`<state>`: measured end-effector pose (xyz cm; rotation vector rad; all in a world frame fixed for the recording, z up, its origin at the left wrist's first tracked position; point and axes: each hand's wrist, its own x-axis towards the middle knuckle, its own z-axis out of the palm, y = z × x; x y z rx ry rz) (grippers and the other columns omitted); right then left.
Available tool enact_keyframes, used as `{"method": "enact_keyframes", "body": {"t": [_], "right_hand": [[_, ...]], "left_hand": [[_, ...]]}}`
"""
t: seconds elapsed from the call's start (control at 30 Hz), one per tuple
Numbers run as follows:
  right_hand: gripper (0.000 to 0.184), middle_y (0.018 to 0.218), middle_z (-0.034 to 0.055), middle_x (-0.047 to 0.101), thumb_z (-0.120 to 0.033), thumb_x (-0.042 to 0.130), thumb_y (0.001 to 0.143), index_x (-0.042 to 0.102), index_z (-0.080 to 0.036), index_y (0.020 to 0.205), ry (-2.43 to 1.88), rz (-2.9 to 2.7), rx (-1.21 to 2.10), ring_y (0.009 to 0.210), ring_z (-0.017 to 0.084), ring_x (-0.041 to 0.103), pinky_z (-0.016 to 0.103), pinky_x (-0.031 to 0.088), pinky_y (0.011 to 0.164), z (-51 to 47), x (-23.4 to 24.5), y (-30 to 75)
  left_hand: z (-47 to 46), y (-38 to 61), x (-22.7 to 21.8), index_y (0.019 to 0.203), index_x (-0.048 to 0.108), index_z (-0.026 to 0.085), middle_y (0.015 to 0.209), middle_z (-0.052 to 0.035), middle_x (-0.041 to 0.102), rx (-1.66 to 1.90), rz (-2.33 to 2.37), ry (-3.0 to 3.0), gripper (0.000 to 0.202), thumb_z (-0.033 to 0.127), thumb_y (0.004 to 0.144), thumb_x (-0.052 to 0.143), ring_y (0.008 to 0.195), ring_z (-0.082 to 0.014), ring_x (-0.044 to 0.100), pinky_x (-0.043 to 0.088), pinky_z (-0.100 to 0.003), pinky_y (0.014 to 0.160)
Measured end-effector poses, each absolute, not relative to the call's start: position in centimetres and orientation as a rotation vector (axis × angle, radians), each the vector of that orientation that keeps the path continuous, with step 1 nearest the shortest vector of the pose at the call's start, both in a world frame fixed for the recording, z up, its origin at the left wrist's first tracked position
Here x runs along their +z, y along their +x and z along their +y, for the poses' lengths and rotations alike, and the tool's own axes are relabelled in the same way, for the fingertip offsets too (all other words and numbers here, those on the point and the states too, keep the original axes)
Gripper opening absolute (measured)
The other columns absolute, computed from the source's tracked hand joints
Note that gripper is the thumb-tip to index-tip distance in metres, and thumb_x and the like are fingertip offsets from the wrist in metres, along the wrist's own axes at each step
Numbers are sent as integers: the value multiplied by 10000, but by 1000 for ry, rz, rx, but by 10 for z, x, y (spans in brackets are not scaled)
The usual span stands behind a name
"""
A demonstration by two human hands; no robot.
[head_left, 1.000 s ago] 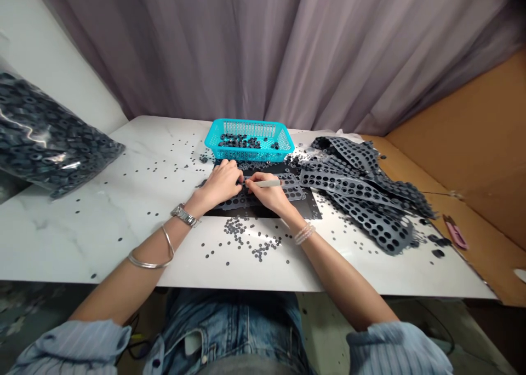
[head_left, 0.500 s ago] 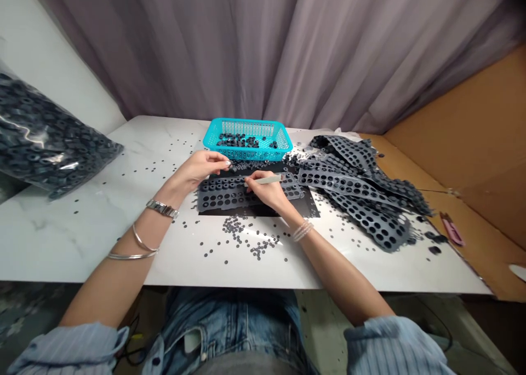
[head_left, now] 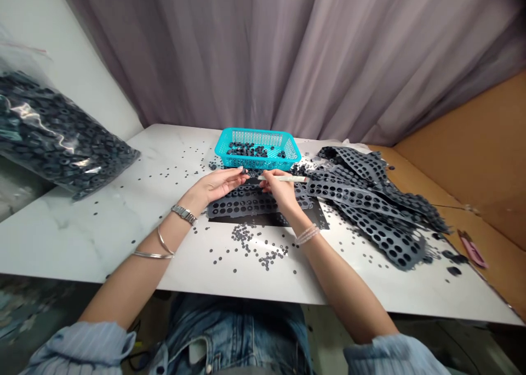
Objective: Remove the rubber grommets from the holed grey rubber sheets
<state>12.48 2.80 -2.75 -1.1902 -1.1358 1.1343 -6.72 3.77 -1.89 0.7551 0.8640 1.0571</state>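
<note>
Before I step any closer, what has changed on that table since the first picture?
The left hand has turned its palm toward the right hand and uncovered more of the holed grey strip. The right hand, still gripping the pale tool, has shifted slightly toward the blue basket. Whether the left hand holds anything is too small to tell. Basket, strip and heap of strips stayed put.

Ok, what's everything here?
Marbled table: one, white, centre
Rectangular plastic basket: one, turquoise, back
Round pieces: many, black, in basket
Small discs: many, dark, across table
Mat: one, black, centre
Holed sheeting: some, grey, on mat
Holed strips: several, grey, right
Slim tool: one, whitish, right hand
Plastic bag of rings: one, clear, left
Handled tool: one, pink, right
Curtain: one, mauve, behind
Cardboard: some, brown, right
Wristwear: several, mostly silver, wrists
Sleeves: two, blue, bottom
Jeans: pair, blue, bottom
Left hand, right hand: one each, middle
</note>
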Motion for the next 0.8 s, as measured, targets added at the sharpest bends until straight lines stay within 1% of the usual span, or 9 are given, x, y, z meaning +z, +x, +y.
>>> {"method": "enact_keyframes", "body": {"t": [0.2, 0.37, 0.4, 0.47, 0.53, 0.6, 0.67, 0.73, 0.8], "right_hand": [[163, 574, 16, 655, -295, 636, 792, 613, -181, 679, -1194, -1174, 1160, 545, 124, 630, 216, 523, 529, 21, -38, 128], [157, 595, 31, 663, -282, 634, 796, 612, -176, 682, -1155, -1223, 1221, 557, 133, 645, 234, 548, 555, 18, -35, 124], [167, 599, 32, 662, -291, 637, 796, 608, -177, 678, -1145, -1237, 1230, 564, 137, 650, 238, 552, 557, 17, -35, 122], [188, 607, 31, 657, -306, 641, 800, 601, -179, 668, -1134, -1269, 1239, 578, 143, 657, 240, 554, 552, 16, -36, 121], [192, 615, 32, 656, -307, 641, 803, 598, -179, 666, -1141, -1312, 1236, 584, 146, 659, 238, 552, 544, 16, -38, 120], [189, 625, 37, 665, -303, 633, 809, 601, -176, 672, -1161, -1374, 1226, 589, 147, 661, 232, 547, 538, 16, -40, 119], [187, 640, 44, 680, -302, 619, 820, 612, -171, 687, -1175, -1460, 1204, 589, 144, 659, 224, 535, 531, 16, -42, 119], [190, 649, 47, 691, -306, 605, 830, 628, -166, 704, -1187, -1554, 1165, 577, 137, 650, 216, 517, 519, 16, -44, 119], [195, 649, 47, 696, -314, 598, 835, 641, -163, 720, -1200, -1632, 1115, 562, 134, 639, 212, 496, 509, 16, -45, 120]], "left_hand": [[37, -66, -19, 830, 703, 80, 885, -150, 749, 1072, 875, 685, 91, 162, 871, 689, 822, -163, 732, 592, -235, 830], [33, -63, -12, 840, 668, 83, 933, -184, 733, 1058, 874, 653, 46, 104, 868, 638, 909, -201, 724, 589, -257, 853], [33, -63, -11, 847, 661, 82, 948, -190, 725, 1051, 867, 645, 46, 63, 851, 619, 935, -209, 716, 587, -263, 855], [32, -62, -9, 857, 654, 80, 951, -185, 705, 1043, 854, 625, 184, -49, 767, 559, 960, -212, 696, 581, -266, 836], [33, -62, -8, 840, 658, 81, 880, -144, 674, 1049, 878, 631, 338, -115, 626, 485, 870, -175, 673, 562, -238, 736], [33, -63, -8, 775, 666, 91, 801, -96, 629, 1077, 965, 731, 372, -88, 527, 454, 701, -120, 590, 484, -209, 584], [32, -64, -7, 701, 675, 110, 781, -75, 616, 1077, 1105, 984, 302, -27, 526, 470, 609, -102, 480, 386, -226, 506], [29, -64, -7, 680, 704, 142, 754, -61, 621, 993, 1266, 1354, 228, 45, 595, 516, 615, -128, 453, 367, -262, 536], [24, -63, -8, 697, 736, 182, 718, -50, 610, 878, 1396, 1721, 176, 118, 651, 580, 691, -178, 492, 402, -301, 637]]}}
